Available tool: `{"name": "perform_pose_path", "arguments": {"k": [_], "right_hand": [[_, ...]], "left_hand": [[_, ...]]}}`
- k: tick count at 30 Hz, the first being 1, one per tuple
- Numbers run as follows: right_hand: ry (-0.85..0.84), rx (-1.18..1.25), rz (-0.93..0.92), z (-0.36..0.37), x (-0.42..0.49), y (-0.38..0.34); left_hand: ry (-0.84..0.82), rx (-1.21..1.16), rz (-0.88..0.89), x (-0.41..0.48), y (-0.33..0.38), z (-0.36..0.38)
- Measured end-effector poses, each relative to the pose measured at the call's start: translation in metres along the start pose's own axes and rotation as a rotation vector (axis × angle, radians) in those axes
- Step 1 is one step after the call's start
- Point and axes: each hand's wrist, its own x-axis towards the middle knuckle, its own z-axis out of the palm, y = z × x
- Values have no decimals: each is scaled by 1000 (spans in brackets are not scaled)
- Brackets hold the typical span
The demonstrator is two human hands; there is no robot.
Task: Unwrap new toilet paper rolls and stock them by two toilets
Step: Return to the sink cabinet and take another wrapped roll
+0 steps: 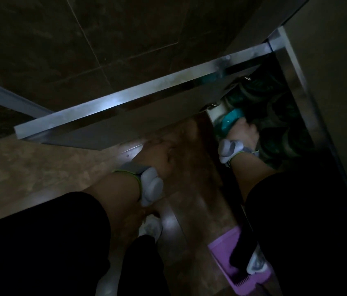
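Note:
A low cabinet stands open at the right, dark inside and packed with several dark green-wrapped packs. At its front edge lies a teal-wrapped pack. My right hand reaches into the cabinet and is closed on the wrapping of that teal pack. The open cabinet door, with a shiny metal edge, swings out to the left. My left hand sits against the door's underside and grips it, the fingertips lost in the dark. Both wrists carry grey bands.
A purple dustpan with a black brush handle lies on the brown tiled floor by my right foot. My white shoes and dark trouser legs fill the bottom. A pale cabinet side rises at the right.

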Motion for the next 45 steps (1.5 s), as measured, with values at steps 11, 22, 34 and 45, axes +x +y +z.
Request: {"name": "perform_pose_path", "arguments": {"k": [11, 22, 34, 45], "right_hand": [[-319, 362, 29, -46, -111, -19], [-341, 781, -192, -169, -263, -50], [-447, 1483, -286, -216, -344, -157], [-334, -64, -573, -145, -281, -225]], "left_hand": [[-247, 49, -164, -55, -6, -10], [2, -477, -367, -158, 12, -113], [379, -676, -520, -226, -35, -235], [595, -687, -645, -259, -127, -284]]}}
